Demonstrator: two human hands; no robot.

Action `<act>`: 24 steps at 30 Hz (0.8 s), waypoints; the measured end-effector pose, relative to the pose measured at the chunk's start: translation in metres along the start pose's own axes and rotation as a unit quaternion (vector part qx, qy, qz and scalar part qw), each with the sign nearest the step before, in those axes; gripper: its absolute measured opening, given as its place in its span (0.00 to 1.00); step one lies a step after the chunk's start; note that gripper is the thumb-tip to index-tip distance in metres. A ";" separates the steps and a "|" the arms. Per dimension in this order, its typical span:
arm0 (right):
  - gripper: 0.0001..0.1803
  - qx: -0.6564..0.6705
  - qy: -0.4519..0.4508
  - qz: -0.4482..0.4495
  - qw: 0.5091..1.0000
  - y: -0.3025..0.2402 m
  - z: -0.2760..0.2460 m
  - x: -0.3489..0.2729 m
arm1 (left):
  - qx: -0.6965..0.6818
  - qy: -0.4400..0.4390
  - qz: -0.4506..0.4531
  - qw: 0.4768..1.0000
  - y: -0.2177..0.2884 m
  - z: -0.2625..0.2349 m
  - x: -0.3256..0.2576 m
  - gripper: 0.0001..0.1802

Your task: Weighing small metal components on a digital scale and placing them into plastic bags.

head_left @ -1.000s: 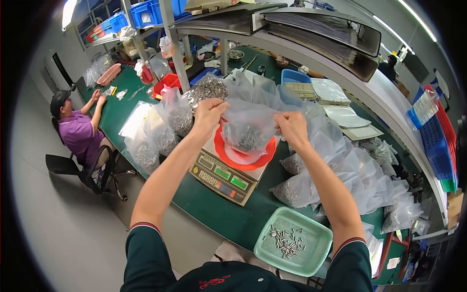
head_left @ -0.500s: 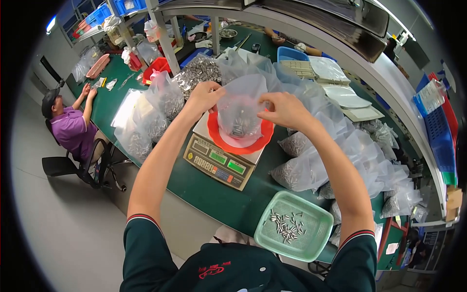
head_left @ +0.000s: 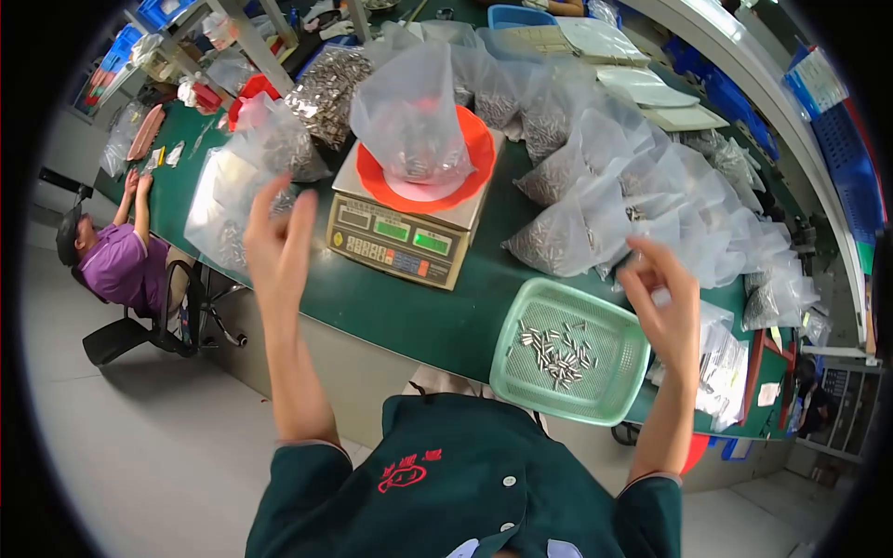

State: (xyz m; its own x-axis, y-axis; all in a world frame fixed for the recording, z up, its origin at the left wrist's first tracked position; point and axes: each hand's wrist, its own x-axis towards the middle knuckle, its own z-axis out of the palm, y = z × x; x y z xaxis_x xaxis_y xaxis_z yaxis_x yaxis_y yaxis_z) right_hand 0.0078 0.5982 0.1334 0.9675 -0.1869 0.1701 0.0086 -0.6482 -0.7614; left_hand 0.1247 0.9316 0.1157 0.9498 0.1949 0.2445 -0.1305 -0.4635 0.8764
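The arms reach forward from the near side, well apart. At the left, the left forearm [head_left: 299, 377] lifts the left hand [head_left: 279, 244], fingers pointing far and parted. At the right, above the right forearm [head_left: 673, 409], the right hand [head_left: 668, 302] curls loosely leftward.

at the left, a seated person [head_left: 121, 270] in a purple top and dark cap has both hands at the green desk [head_left: 372, 298], on a black chair [head_left: 116, 342] that stands on a grey floor [head_left: 167, 428]. beyond those hands lies a long pink tray [head_left: 146, 132]; farther right, a red bin [head_left: 253, 96]. at the far middle sits a blue tray [head_left: 521, 16], with white papers [head_left: 642, 86] just right. a blue perforated basket [head_left: 846, 167] stands at the far right.
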 end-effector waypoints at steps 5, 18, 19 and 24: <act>0.11 0.087 0.098 0.239 0.962 0.093 -0.017 -0.134 | 0.004 0.041 -0.126 0.991 -0.097 -0.028 -0.086 0.15; 0.19 0.085 0.113 0.374 0.916 0.215 0.006 -0.242 | 0.059 -0.140 -0.075 0.986 -0.067 0.026 -0.115 0.12; 0.15 0.112 0.085 0.405 0.903 0.222 0.004 -0.242 | 0.061 -0.130 -0.082 0.986 -0.063 0.026 -0.121 0.12; 0.10 0.224 0.105 0.400 0.882 0.251 0.008 -0.237 | 0.108 -0.114 -0.090 0.984 -0.059 0.015 -0.148 0.11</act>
State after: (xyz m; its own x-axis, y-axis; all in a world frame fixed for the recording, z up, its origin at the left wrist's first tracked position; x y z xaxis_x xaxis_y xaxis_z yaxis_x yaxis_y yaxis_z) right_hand -0.2175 0.4861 -0.1030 0.6413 -0.6156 -0.4580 -0.5121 0.1011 -0.8529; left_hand -0.0038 0.9170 0.0220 0.9943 0.1027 -0.0276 0.0854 -0.6164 0.7828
